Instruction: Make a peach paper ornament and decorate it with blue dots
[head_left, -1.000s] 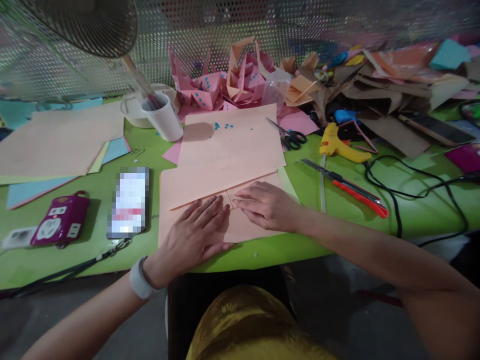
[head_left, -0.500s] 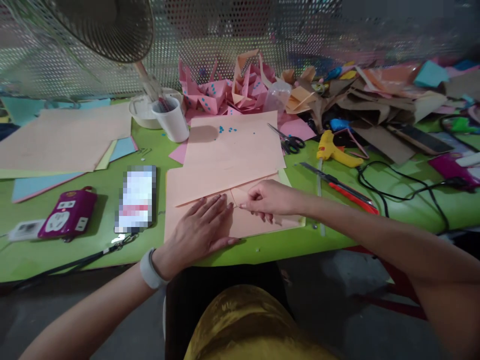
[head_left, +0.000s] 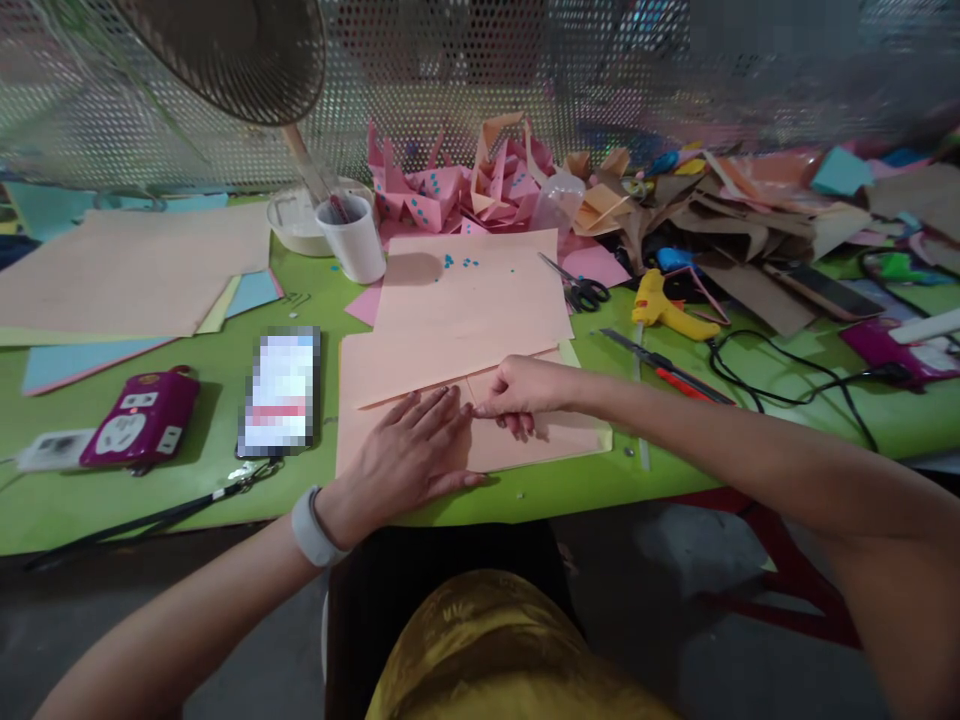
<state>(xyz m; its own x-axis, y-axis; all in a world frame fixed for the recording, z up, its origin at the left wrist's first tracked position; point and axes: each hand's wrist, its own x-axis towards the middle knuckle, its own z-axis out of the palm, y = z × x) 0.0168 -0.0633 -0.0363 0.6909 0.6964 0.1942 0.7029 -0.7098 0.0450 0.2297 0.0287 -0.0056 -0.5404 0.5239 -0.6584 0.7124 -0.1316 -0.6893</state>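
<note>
Power strip point(head_left: 142, 428): we find it at 9 o'clock of the hands, well apart; its cord point(head_left: 150, 520) runs along the near table edge and could snag a sleeve or forearm.
Phone point(head_left: 281, 390): it lies just beside the left border of the peach sheet point(head_left: 525, 445); a sideways sweep of the paper would push it.
Left hand point(head_left: 409, 460): we see it flat, fingers spread and released, pressing the sheet down at 6 o'clock of the fold line.
Sheet position: it sits at the near table edge point(head_left: 562, 490), directly before the person; if the palm lifts, we judge the paper may slide off.
Right hand point(head_left: 525, 392): fingers curled, pinching a folded flap beside the left fingertips; an uneven pull risks a crooked crease or a tear.
Cutter point(head_left: 667, 362): at 3 o'clock, near the right forearm; we judge a blade hazard.
Open room: bare green table to 4 o'clock; clutter of folded papers point(head_left: 465, 185) closes off 12 o'clock.
</note>
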